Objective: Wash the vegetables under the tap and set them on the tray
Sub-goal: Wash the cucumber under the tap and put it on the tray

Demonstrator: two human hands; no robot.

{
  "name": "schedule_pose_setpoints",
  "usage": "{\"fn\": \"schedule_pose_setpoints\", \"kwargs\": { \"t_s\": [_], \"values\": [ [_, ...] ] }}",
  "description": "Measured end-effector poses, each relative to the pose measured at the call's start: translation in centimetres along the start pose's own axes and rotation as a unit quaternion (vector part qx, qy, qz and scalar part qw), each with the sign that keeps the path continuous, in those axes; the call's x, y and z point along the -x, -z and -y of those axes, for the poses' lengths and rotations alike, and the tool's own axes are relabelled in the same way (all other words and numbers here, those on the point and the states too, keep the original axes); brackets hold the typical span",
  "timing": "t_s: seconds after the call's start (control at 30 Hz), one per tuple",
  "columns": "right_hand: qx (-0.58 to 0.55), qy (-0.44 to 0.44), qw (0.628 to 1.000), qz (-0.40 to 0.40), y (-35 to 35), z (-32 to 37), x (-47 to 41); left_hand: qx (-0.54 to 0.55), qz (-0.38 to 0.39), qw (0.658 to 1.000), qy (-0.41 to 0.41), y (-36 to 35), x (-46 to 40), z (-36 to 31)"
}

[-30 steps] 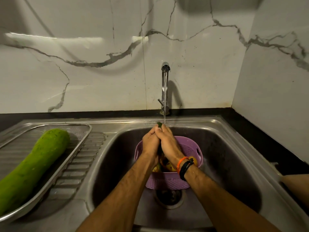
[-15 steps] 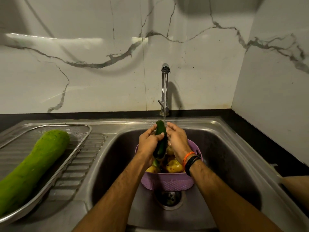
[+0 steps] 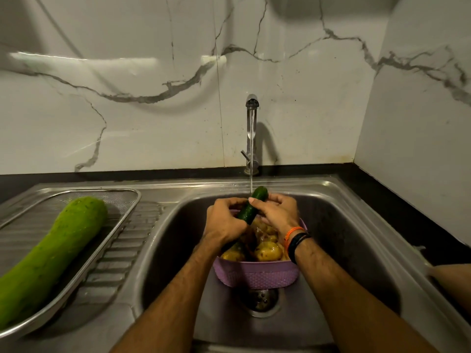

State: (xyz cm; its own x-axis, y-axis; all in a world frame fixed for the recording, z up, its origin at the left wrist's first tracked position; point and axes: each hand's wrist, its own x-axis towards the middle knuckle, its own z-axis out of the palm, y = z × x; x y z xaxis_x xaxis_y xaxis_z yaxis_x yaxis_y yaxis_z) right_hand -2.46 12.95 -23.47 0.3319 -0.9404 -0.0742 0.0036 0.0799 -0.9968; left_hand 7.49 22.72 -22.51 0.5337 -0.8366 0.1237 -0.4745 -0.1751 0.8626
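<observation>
A dark green cucumber (image 3: 251,207) is tilted under the stream from the running tap (image 3: 251,131), its top end in the water. My left hand (image 3: 225,221) grips its lower half. My right hand (image 3: 276,212) curls round its upper part, thumb across it. Both hands hover over a purple basket (image 3: 256,275) in the steel sink (image 3: 339,225); the basket holds several yellowish vegetables (image 3: 266,252). A large light green bottle gourd (image 3: 54,253) lies on the metal mesh tray (image 3: 125,215) on the drainboard at left.
The sink drain (image 3: 260,299) lies just in front of the basket. A black counter (image 3: 397,217) runs along the marble wall at the back and right. A person's arm (image 3: 451,275) shows at the right edge.
The cucumber has come out from between my closed hands and now tilts to the right under the water. My hands have spread apart along it and lowered slightly.
</observation>
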Motion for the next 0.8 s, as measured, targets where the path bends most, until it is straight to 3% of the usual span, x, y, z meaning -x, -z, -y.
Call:
{"fn": "schedule_pose_setpoints", "kwargs": {
  "t_s": [0.13,0.3,0.37,0.53,0.6,0.67,0.73,0.8],
  "values": [
    [-0.084,-0.055,0.995,0.027,0.3,0.5,0.4,-0.045,0.013,0.999,-0.019,0.7,0.0,0.2],
    [-0.165,-0.096,0.981,-0.027,0.4,0.6,0.1,-0.1,0.006,0.995,0.02,1.2,-0.9,1.6],
    [-0.198,-0.112,0.973,-0.034,0.9,0.7,0.0,-0.058,-0.009,0.997,0.048,1.7,-1.2,2.0],
    [-0.227,-0.123,0.966,-0.031,1.5,0.8,-0.1,0.166,-0.07,0.977,0.11,2.6,-1.2,1.4],
    [-0.186,-0.121,0.975,-0.033,1.3,0.4,-0.5,0.208,-0.11,0.966,0.106,2.5,-1.1,1.0],
    [-0.022,-0.084,0.995,-0.044,1.2,-0.3,-0.9,0.199,-0.161,0.962,0.09,2.4,-0.8,0.6],
    [0.142,-0.008,0.988,-0.055,1.2,-0.2,-0.3,0.17,-0.196,0.963,0.075,2.2,-0.7,0.5],
    [0.187,0.098,0.977,-0.038,1.2,0.4,0.7,0.148,-0.213,0.964,0.064,2.1,-0.7,0.4]
  ]
}}
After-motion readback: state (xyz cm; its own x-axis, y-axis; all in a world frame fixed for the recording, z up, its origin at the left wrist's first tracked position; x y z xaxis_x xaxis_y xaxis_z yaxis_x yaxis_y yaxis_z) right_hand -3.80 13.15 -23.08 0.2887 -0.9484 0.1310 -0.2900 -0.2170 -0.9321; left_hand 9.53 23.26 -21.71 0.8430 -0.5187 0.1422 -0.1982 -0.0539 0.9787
